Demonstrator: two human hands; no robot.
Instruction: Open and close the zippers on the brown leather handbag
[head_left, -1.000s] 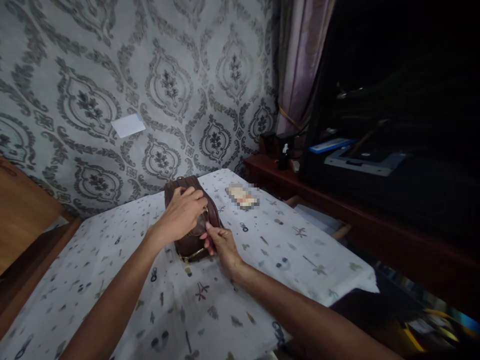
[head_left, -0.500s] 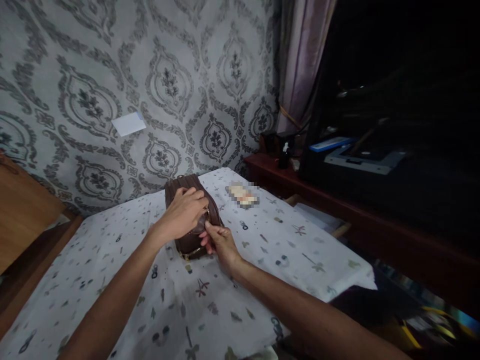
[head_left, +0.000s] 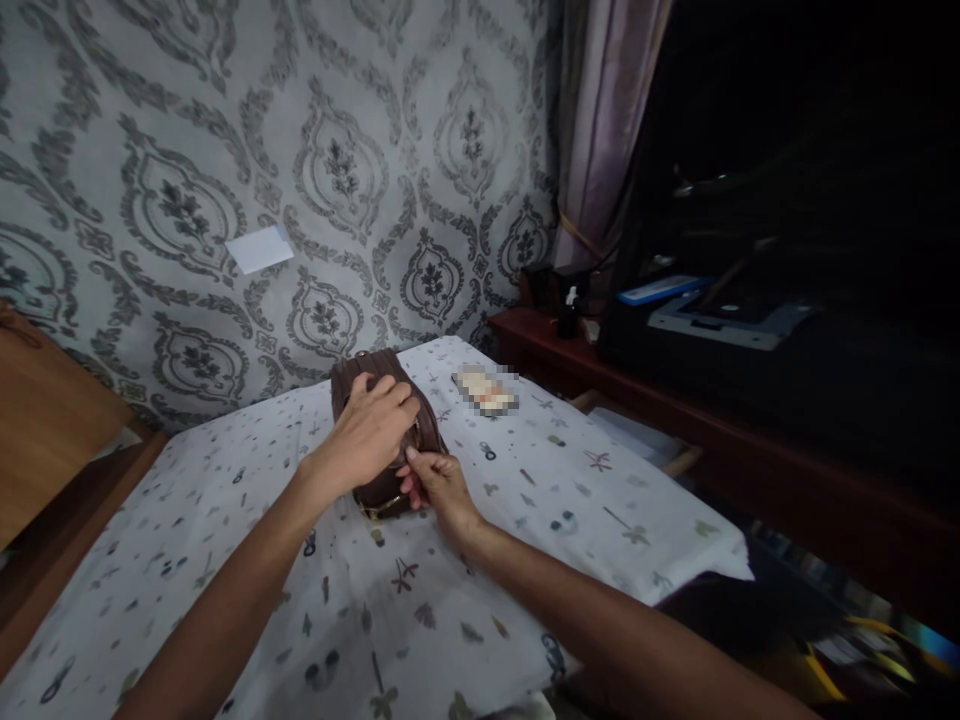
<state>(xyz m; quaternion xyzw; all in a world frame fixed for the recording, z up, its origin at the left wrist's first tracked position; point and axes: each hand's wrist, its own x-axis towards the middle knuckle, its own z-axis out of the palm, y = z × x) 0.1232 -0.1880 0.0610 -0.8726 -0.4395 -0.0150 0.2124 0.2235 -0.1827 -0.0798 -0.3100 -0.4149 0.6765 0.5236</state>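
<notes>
A brown leather-like bag (head_left: 382, 372) with gold-coloured zips lies on the patterned white cloth. Across its top rests my left hand (head_left: 373, 425), fingers bent over the bag; what its fingertips grip, if anything, is hidden. At the bag's near right side, my right hand (head_left: 442, 490) has thumb and index finger pinched together on part of the bag near a zip. A blurred phone-like object (head_left: 486, 390) lies on the cloth to the right of the bag.
The cloth-covered table (head_left: 262, 500) stands against a patterned wall. On the right is a dark red shelf (head_left: 525, 335) with a small dark bottle (head_left: 568, 315), beside a large black screen (head_left: 787, 180). A wooden box-like object (head_left: 52, 420) is at the left.
My left hand has shifted very slightly to the right over the bag. My right hand has barely moved and keeps its pinch.
</notes>
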